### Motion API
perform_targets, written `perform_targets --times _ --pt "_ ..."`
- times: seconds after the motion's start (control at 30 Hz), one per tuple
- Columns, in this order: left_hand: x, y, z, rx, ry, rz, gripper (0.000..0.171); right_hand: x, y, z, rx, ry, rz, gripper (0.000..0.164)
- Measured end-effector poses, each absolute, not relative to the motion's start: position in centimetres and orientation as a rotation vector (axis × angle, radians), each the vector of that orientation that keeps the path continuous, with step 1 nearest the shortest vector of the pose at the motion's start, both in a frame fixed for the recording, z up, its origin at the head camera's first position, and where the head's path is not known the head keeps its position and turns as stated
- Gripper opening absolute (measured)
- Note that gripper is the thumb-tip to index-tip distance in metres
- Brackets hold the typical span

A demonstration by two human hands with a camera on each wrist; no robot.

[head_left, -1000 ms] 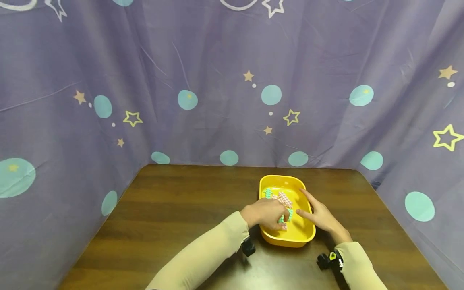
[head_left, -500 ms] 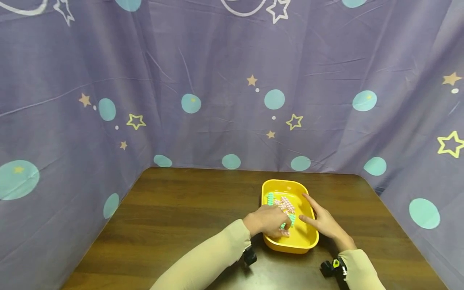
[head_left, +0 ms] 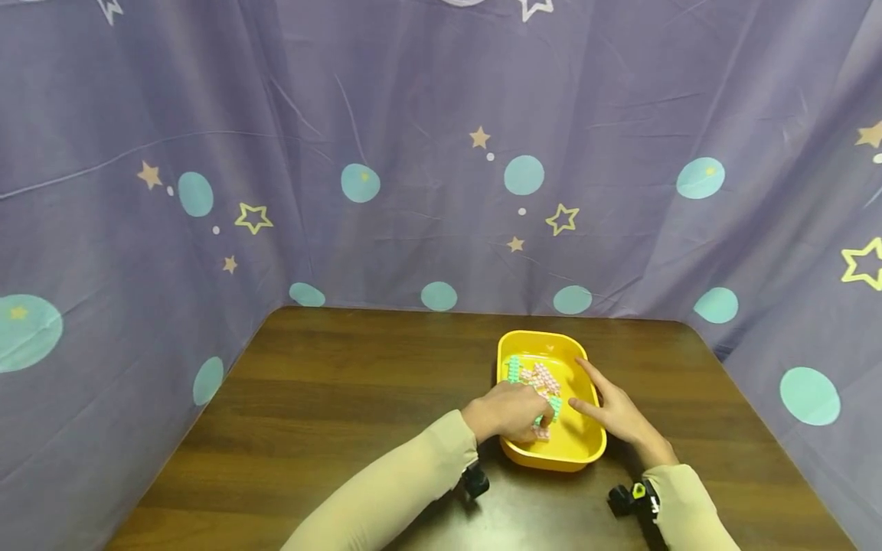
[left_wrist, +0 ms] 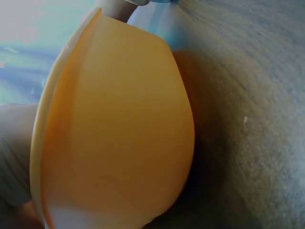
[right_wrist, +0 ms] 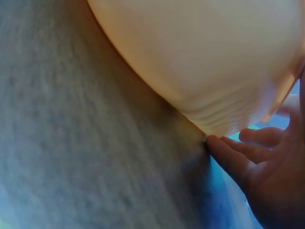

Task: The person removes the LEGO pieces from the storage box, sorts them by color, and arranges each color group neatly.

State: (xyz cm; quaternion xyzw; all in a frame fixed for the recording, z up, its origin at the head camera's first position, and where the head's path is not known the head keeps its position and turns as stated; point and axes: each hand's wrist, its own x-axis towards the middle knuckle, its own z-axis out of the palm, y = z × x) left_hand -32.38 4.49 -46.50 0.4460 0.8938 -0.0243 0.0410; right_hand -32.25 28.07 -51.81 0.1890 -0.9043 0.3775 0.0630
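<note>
A yellow plastic bin [head_left: 572,440] with rounded corners stands on the table. Inside are mint-green pieces [head_left: 514,369] and pink-and-white pieces [head_left: 546,378] with bumpy tops, like small building blocks. My left hand [head_left: 515,410] reaches over the bin's left wall, its fingers curled down among the pieces. A pink piece [head_left: 541,433] shows right at its fingertips; whether they pinch it, I cannot tell. With the thumb over the inside and the other fingers along the outside, my right hand [head_left: 620,413] holds the bin's right wall. In the right wrist view its fingers [right_wrist: 231,157] reach under the bin's far end.
Dark brown wooden table [head_left: 344,383] lies around the bin, with most of its surface to the left. A purple curtain [head_left: 413,153] with stars and blue dots hangs behind and at both sides. Black cameras are strapped at both wrists.
The head view tilts slightly down, then back up. Both hands keep nearly the same place at the bin; the left fingers shift only a little among the pieces.
</note>
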Motion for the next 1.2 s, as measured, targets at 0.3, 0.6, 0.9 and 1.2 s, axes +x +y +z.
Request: perform_targets --times 0.3,0.6,0.9,1.2 --pt "-32.4 4.4 -45.3 1.388 2.751 -0.038 0.009 -32.1 28.1 -51.7 0.557 -2.736 1.154 0.076" --pt "-32.4 2.8 -43.3 1.518 2.781 0.148 0.015 -32.0 28.1 -51.7 0.545 -2.752 1.147 0.077" --pt "-33.0 0.1 -41.8 1.611 2.783 0.373 0.020 -32.3 28.1 -51.3 0.531 -2.765 1.150 0.078" --pt "-34.0 -3.7 -41.5 1.560 2.829 0.712 0.024 -32.0 28.1 -51.1 0.530 -2.769 1.161 0.079"
